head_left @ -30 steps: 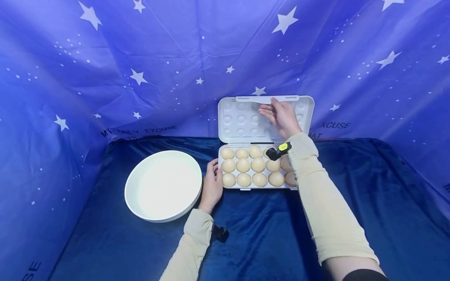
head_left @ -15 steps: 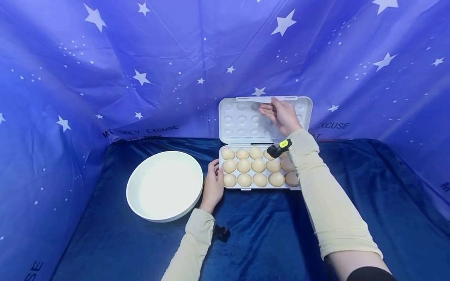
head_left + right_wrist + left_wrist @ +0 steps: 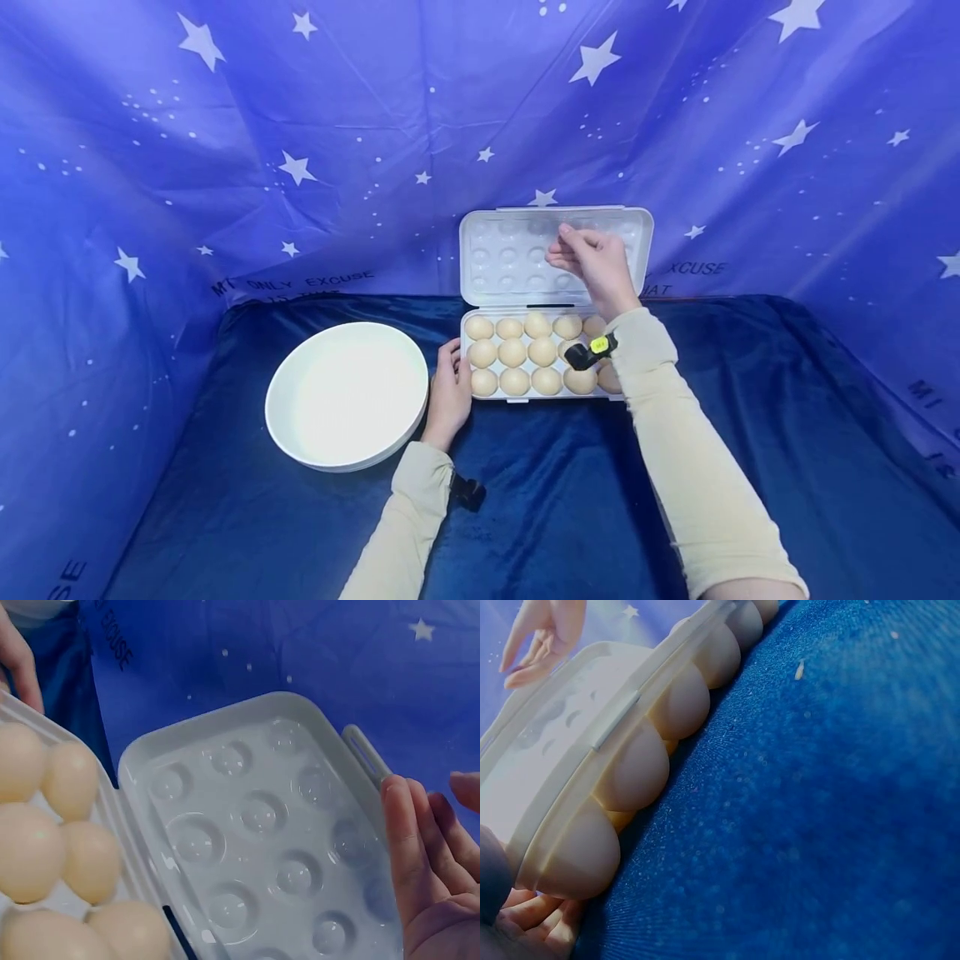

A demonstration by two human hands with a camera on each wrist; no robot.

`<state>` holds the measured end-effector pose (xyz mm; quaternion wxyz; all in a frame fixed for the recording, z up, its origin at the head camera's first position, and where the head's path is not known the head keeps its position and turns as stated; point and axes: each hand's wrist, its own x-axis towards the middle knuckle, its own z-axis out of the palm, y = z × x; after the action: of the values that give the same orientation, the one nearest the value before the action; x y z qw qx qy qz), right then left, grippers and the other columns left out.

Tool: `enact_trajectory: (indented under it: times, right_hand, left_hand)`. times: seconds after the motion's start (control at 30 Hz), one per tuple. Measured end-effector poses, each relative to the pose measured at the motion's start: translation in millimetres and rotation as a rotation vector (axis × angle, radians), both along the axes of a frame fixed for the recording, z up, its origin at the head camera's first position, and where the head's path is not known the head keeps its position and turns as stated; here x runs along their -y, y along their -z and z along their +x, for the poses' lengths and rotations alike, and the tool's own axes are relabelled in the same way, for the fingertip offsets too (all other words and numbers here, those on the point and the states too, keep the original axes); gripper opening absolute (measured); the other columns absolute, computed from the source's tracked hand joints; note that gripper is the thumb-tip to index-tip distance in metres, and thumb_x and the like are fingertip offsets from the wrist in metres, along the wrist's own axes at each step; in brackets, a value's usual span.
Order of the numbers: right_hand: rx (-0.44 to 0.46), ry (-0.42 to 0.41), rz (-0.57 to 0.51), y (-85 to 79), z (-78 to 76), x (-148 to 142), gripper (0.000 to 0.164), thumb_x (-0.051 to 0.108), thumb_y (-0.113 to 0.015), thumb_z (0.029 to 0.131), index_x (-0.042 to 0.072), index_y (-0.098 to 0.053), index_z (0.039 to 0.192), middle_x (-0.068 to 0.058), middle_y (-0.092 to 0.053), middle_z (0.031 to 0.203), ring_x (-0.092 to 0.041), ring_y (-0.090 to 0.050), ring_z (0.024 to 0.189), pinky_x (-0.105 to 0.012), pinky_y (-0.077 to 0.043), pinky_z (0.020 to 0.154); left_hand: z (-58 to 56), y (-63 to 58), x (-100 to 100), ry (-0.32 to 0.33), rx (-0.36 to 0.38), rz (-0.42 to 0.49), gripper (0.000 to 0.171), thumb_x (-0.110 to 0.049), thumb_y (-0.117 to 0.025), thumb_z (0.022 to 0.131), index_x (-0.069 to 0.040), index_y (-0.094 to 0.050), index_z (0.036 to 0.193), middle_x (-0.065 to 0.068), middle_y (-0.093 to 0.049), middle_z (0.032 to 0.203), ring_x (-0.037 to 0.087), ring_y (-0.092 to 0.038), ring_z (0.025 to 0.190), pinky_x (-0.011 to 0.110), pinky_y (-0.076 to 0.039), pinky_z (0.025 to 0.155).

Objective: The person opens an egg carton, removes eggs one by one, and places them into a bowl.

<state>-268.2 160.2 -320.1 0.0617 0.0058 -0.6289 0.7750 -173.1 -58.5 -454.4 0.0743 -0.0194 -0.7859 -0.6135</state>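
Observation:
A white plastic egg box (image 3: pixel 568 784) lies on the cloth with its lid (image 3: pixel 495 267) raised upright against the backdrop. Rows of pale brown eggs (image 3: pixel 512 352) fill the base; the right sleeve and wrist camera hide a few. My left hand (image 3: pixel 448 400) grips the box's left end, with the thumb along the side and curled fingers below it in the left wrist view. In front of the lid hangs my right hand (image 3: pixel 600 262), holding nothing. Its thumb is apart from its fingers, which are near the lid's clasp (image 3: pixel 364 754) in the right wrist view.
A large white round basin (image 3: pixel 345 392) stands left of the egg box, close to my left hand. Dark blue velvet cloth (image 3: pixel 540 500) covers the table. Behind rises a blue backdrop (image 3: pixel 360 100) with white stars.
My right hand has let go of the lid's top edge and come slightly down and toward me. The lid stays upright. The left hand keeps its place on the box.

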Motion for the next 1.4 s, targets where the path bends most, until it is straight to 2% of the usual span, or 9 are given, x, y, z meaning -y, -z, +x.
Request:
enact_trajectory:
  times: [0.27, 0.5, 0.6, 0.77, 0.9, 1.0, 1.1, 1.23, 1.4]
  right_hand:
    - [-0.086, -0.043, 0.090, 21.3, 44.7, 10.0, 0.018, 0.020, -0.067, 0.096, 0.003, -0.070, 0.098, -0.007, -0.072, 0.088, -0.017, -0.072, 0.079, -0.027, -0.059, 0.082]
    - [-0.092, -0.064, 0.204, 38.2, 81.7, 23.7, 0.031, 0.023, -0.067, 0.097, -0.006, -0.064, 0.108, -0.005, -0.071, 0.092, -0.016, -0.069, 0.086, -0.029, -0.059, 0.081]
    - [-0.070, -0.053, 0.255, 51.2, 94.4, 30.7, 0.030, 0.023, -0.066, 0.097, -0.005, -0.065, 0.108, -0.008, -0.071, 0.093, -0.017, -0.069, 0.086, -0.029, -0.059, 0.080]
    - [0.001, -0.052, 0.315, 73.3, 107.3, 35.8, 0.027, 0.020, -0.068, 0.096, -0.005, -0.066, 0.106, -0.017, -0.071, 0.094, -0.027, -0.070, 0.087, -0.033, -0.059, 0.079]
    - [-0.045, -0.057, 0.373, 78.2, 106.7, 37.3, 0.025, 0.019, -0.069, 0.095, -0.004, -0.068, 0.105, -0.026, -0.068, 0.098, -0.035, -0.069, 0.087, -0.038, -0.060, 0.076]
    - [-0.081, -0.053, 0.417, 76.6, 107.4, 35.8, 0.023, 0.017, -0.070, 0.094, -0.003, -0.069, 0.103, -0.025, -0.069, 0.097, -0.036, -0.069, 0.085, -0.033, -0.060, 0.073]
    - [-0.102, -0.054, 0.473, 75.7, 108.8, 36.2, 0.021, 0.017, -0.069, 0.095, -0.002, -0.069, 0.103, -0.020, -0.070, 0.096, -0.030, -0.069, 0.084, -0.024, -0.057, 0.072]
    - [-0.141, -0.069, 0.571, 75.6, 110.3, 41.6, 0.018, 0.018, -0.069, 0.095, 0.002, -0.070, 0.103, -0.012, -0.072, 0.095, -0.019, -0.068, 0.085, -0.022, -0.055, 0.075]
    - [-0.215, -0.126, 0.680, 75.0, 109.4, 52.1, 0.016, 0.014, -0.070, 0.093, 0.002, -0.069, 0.104, -0.009, -0.071, 0.095, -0.018, -0.067, 0.086, -0.031, -0.057, 0.078]
  left_hand:
    - [-1.0, 2.0, 0.8, -0.002, -0.017, -0.011, 0.035, -0.004, -0.042, 0.104, 0.001, -0.044, 0.138, 0.024, -0.061, 0.130, 0.033, -0.061, 0.116, 0.046, -0.050, 0.098]
    - [-1.7, 1.8, 1.6, -0.009, -0.015, -0.021, 0.035, -0.005, -0.042, 0.104, 0.001, -0.044, 0.138, 0.024, -0.061, 0.131, 0.033, -0.062, 0.115, 0.046, -0.051, 0.098]
    - [-1.9, 1.3, 2.6, -0.014, -0.011, -0.019, 0.035, -0.005, -0.042, 0.104, 0.001, -0.044, 0.138, 0.024, -0.061, 0.130, 0.033, -0.062, 0.115, 0.046, -0.051, 0.098]
    - [-3.6, -2.0, 0.0, -0.022, 0.003, 0.008, 0.035, -0.004, -0.044, 0.102, 0.003, -0.046, 0.137, 0.024, -0.060, 0.130, 0.032, -0.060, 0.118, 0.043, -0.050, 0.100]
    - [-4.6, -6.5, -3.8, -0.059, -0.074, -0.034, 0.036, -0.001, -0.049, 0.098, 0.005, -0.049, 0.134, 0.024, -0.056, 0.129, 0.033, -0.056, 0.121, 0.043, -0.048, 0.102]
    - [0.2, -14.9, -9.5, -0.060, -0.138, -0.156, 0.040, -0.002, -0.053, 0.096, 0.005, -0.049, 0.135, 0.024, -0.050, 0.136, 0.033, -0.049, 0.130, 0.044, -0.041, 0.110]
    - [9.4, -29.4, -13.6, -0.018, -0.182, -0.260, 0.044, -0.007, -0.054, 0.097, 0.005, -0.046, 0.138, 0.024, -0.043, 0.145, 0.034, -0.041, 0.138, 0.045, -0.033, 0.116]
    - [25.6, -60.4, -7.2, 0.048, -0.195, -0.270, 0.045, -0.011, -0.056, 0.098, 0.002, -0.046, 0.140, 0.022, -0.041, 0.147, 0.034, -0.040, 0.139, 0.046, -0.033, 0.116]
    - [36.8, -98.7, 23.4, 0.067, -0.232, -0.268, 0.042, -0.008, -0.060, 0.097, 0.003, -0.050, 0.136, 0.023, -0.051, 0.136, 0.035, -0.050, 0.127, 0.046, -0.041, 0.108]
